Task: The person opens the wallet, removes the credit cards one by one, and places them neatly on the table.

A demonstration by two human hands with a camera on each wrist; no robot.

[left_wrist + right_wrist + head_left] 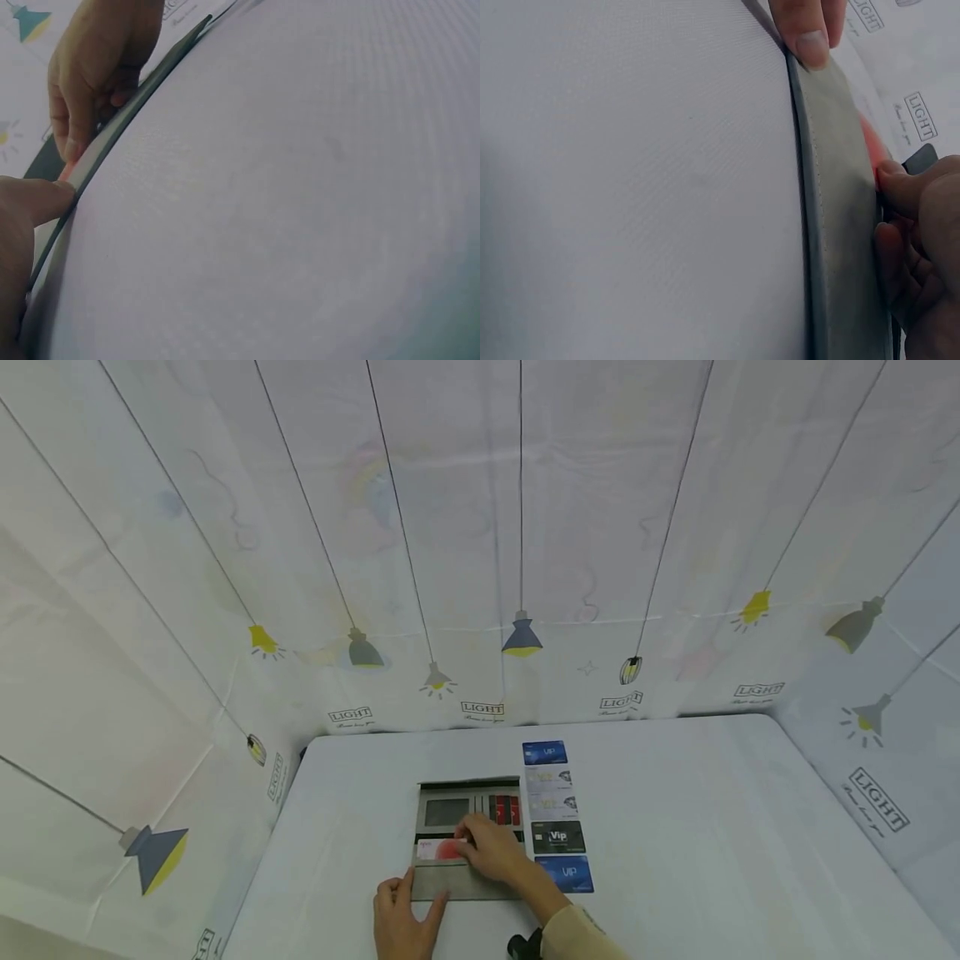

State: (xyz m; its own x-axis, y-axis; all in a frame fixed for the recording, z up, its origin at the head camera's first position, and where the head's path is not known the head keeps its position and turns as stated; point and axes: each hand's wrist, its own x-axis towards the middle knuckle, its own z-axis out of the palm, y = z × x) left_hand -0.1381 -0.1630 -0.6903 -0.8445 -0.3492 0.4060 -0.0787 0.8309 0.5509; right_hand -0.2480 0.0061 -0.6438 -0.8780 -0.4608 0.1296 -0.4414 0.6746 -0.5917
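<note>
A grey card wallet [465,881] lies unfolded on the white table, with a dark window and card slots in its upper half. My right hand [491,847] pinches a white and red card [431,849] by its right part, at the mouth of the lower pocket. The card's lower edge is hidden behind the pocket's front. At the wallet's lower left corner, my left hand [403,922] holds it, thumb on the front edge and fingers along the left side. The right wrist view shows the left thumb [811,49] pressing the wallet's edge.
Right of the wallet runs a column of cards: a blue card [545,752], silver cards [550,791], a black card [558,837] and another blue card [573,875]. Red cards [505,810] sit in the upper right slots. A lamp-patterned curtain [480,660] surrounds the table.
</note>
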